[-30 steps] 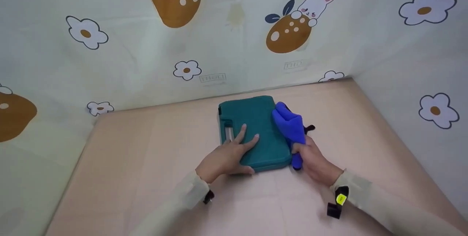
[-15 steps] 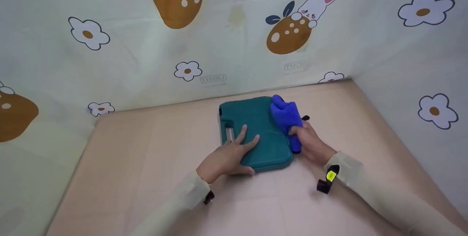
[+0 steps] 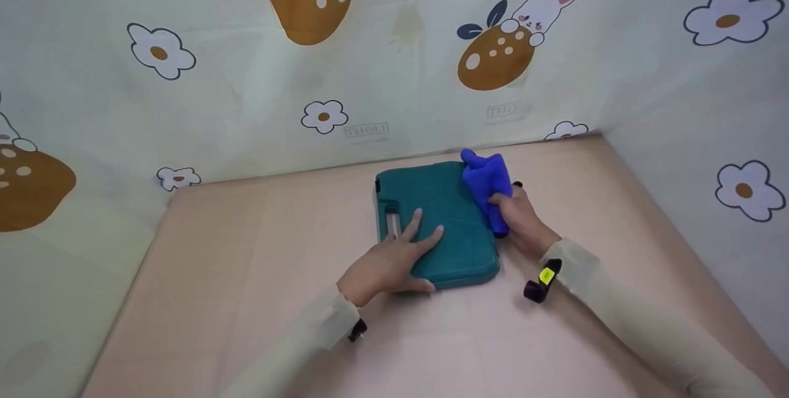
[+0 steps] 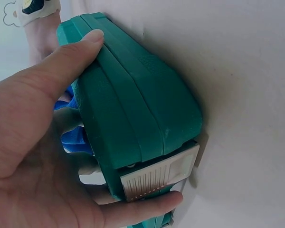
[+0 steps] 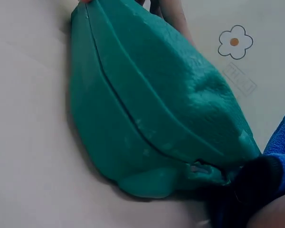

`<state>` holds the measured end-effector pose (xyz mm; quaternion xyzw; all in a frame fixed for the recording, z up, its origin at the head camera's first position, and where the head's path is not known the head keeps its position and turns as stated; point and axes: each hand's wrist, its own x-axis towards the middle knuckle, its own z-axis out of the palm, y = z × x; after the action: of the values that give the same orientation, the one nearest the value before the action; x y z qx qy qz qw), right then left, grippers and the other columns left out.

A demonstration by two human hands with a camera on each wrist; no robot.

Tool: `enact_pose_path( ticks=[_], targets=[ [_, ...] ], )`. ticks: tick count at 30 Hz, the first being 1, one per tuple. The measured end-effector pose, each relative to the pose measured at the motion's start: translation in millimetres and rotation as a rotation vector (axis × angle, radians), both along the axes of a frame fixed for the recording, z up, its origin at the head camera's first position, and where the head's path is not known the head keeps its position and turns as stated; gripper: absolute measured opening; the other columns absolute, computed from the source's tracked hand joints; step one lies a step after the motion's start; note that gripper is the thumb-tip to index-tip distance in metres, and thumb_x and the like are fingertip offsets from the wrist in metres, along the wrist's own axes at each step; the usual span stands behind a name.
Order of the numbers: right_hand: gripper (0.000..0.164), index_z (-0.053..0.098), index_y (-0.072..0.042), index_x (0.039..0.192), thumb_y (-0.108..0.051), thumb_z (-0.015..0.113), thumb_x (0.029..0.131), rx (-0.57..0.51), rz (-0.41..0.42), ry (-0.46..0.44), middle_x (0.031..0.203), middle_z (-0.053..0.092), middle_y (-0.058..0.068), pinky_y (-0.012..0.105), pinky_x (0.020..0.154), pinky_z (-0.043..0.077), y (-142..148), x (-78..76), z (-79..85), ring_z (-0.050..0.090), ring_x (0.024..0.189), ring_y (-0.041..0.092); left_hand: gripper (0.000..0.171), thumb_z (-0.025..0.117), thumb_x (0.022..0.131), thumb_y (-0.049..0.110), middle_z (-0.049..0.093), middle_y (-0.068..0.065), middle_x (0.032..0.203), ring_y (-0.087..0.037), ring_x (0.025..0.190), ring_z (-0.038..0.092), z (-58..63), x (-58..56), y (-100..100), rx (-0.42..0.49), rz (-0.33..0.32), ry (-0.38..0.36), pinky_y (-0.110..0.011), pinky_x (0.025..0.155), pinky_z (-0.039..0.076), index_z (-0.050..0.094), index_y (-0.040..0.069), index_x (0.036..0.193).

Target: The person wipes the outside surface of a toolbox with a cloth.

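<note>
A dark green plastic hard case (image 3: 431,194) lies closed on the table, its handle opening toward the left. My left hand (image 3: 388,262) rests spread over its near left part, fingers straight on the lid and thumb along the near side. In the left wrist view, the little finger lies beside a grey latch (image 4: 161,172). My right hand (image 3: 524,219) grips a folded blue cloth (image 3: 488,177) with black ends, held against the case's right edge near the far corner. The right wrist view shows the case's side seam and part of the cloth (image 5: 281,137).
The table (image 3: 246,275) has a pale pinkish cover. Behind it and on both sides hang light sheets (image 3: 246,96) printed with flowers, a rabbit and brown fruit. A black strap device (image 3: 542,281) with a yellow label sits on the right wrist.
My right hand has slid the blue cloth along the case's right edge, from the near end toward the far corner. The left hand keeps its place on the case.
</note>
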<state>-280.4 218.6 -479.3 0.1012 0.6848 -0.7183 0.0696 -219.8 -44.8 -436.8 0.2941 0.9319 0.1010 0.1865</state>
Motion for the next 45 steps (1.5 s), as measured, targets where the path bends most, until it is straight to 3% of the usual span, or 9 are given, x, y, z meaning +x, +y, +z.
enact_pose_path(
  ticks=[12,20,23,26,28,37,45],
  targets=[
    [0.053,0.042,0.011,0.137,0.010,0.041,0.084,0.044,0.113,0.135,0.123,0.048,0.017,0.039,0.095,0.032,2.1,41.2,-7.1,0.042,0.110,0.031,0.098,0.073,0.088,0.057,-0.007,-0.011,0.169,-0.048,0.141,0.033,-2.3,0.0,-2.0,0.000,-0.017,0.024,-0.057,0.106,0.039,0.015,0.032,0.164],
    [0.036,0.051,0.012,0.129,0.010,0.043,0.094,0.352,0.325,0.347,0.109,0.056,0.015,0.039,0.092,0.038,11.3,59.0,-2.1,0.050,0.102,0.030,0.098,0.073,0.088,0.058,-0.003,-0.013,0.168,-0.048,0.138,0.038,-1.7,-0.6,-2.2,0.010,-0.030,0.049,-0.055,0.106,0.039,0.018,0.031,0.164],
    [0.042,0.045,0.010,0.143,0.007,0.041,0.101,0.407,0.416,0.409,0.129,0.056,0.018,0.044,0.105,0.036,13.3,59.9,2.1,0.050,0.119,0.030,0.098,0.074,0.087,0.058,-0.003,-0.013,0.168,-0.047,0.139,0.038,-3.5,-1.8,-3.8,0.034,-0.031,0.049,-0.055,0.106,0.039,0.019,0.031,0.163],
    [0.055,0.025,0.006,0.158,0.003,0.041,0.105,0.465,0.483,0.443,0.157,0.037,0.020,0.051,0.116,0.023,14.1,58.7,7.1,0.034,0.142,0.033,0.097,0.075,0.087,0.057,-0.003,-0.013,0.168,-0.044,0.141,0.037,-4.9,-3.3,-5.3,0.061,-0.029,0.036,-0.053,0.107,0.039,0.020,0.032,0.163],
    [0.058,0.018,0.004,0.160,0.002,0.042,0.106,0.508,0.508,0.451,0.161,0.029,0.021,0.054,0.116,0.019,14.5,57.1,10.6,0.026,0.147,0.036,0.097,0.075,0.087,0.057,-0.004,-0.012,0.168,-0.042,0.142,0.035,-4.5,-4.0,-5.9,0.074,-0.025,0.022,-0.052,0.108,0.039,0.021,0.033,0.163],
    [0.059,0.022,0.002,0.160,-0.005,0.047,0.107,0.672,0.542,0.412,0.156,0.037,0.025,0.058,0.110,0.029,15.2,51.3,23.1,0.037,0.141,0.043,0.094,0.074,0.087,0.058,-0.004,-0.007,0.169,-0.041,0.147,0.026,3.6,-4.6,-6.2,0.038,-0.005,-0.029,-0.056,0.108,0.036,0.022,0.037,0.162],
    [0.060,0.027,0.008,0.156,-0.006,0.054,0.104,0.754,0.516,0.458,0.151,0.042,0.029,0.056,0.109,0.033,14.7,42.7,20.3,0.043,0.137,0.044,0.092,0.074,0.087,0.059,0.001,-0.009,0.169,-0.055,0.143,0.020,6.0,-5.0,-5.5,0.024,-0.009,0.004,-0.069,0.104,0.031,0.026,0.036,0.162]
  ],
)
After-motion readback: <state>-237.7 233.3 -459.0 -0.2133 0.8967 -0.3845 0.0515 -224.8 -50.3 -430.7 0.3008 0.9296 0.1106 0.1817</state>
